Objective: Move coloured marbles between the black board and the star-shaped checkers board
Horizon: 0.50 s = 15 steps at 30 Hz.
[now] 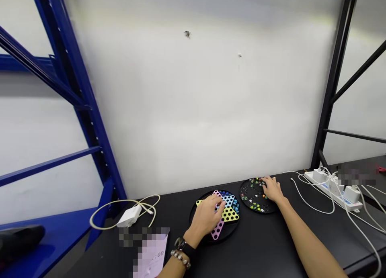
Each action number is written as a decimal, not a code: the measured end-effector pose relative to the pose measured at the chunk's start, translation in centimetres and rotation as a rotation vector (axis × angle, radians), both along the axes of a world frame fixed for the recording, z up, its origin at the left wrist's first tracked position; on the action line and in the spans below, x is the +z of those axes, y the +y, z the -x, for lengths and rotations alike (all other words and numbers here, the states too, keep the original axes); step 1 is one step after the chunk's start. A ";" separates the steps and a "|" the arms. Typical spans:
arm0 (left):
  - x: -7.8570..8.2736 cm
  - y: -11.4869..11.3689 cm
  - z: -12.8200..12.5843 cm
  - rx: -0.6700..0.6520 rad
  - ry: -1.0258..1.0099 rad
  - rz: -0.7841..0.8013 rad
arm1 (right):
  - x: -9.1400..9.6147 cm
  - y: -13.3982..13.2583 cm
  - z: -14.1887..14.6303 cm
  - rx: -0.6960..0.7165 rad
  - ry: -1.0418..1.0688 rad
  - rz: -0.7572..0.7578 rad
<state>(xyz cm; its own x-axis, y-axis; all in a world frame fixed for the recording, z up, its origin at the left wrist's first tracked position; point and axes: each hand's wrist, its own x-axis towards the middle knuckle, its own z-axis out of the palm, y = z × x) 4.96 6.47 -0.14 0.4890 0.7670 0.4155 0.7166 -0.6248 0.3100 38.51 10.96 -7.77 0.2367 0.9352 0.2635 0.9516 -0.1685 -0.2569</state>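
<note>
My left hand (208,214), with a dark watch and a beaded bracelet at the wrist, is over a round Chinese checkers board (230,214). Its fingers are curled down onto the star pattern of pink, yellow and light blue points, and what they hold, if anything, is hidden. Blue marbles (236,206) lie in a section at the board's right side. To the right is a round black tray (250,197) with loose marbles in several colours (255,207). My right hand (273,189) reaches over that tray's right edge, fingers apart among the marbles.
A white charger (130,216) with a looped cable lies left on the black table (241,254). A partly blurred phone (153,254) is near the front. At the right, a white power strip (334,191) carries plugs and trailing cables. Blue rack posts (90,109) and a white wall (205,109) border the table.
</note>
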 end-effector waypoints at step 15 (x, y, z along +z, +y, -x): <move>-0.4 -0.3 -0.2 -0.049 -0.003 -0.027 | 0.7 1.0 0.3 0.065 0.036 -0.024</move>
